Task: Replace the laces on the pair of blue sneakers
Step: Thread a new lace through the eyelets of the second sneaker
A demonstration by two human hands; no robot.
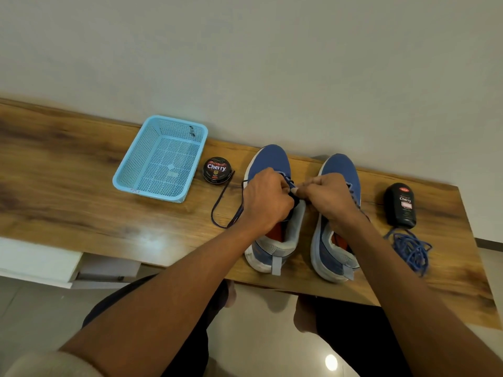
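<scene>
Sneakers are stood toes-away on the desk [81, 148] so the eyelets face up. Over the left sneaker [269, 159], a dark lace [217, 213] is pinched by the left hand [265, 200] and right hand [330, 198] for threading. At 3 o'clock, a blue lace [411, 248] lies discarded.

I note even, moderately bright indoor light; glare patches on the table [152, 238] at 8 o'clock and the floor [331, 362] at 5 o'clock; wide-angle bending at edges; slight softness overall.
</scene>
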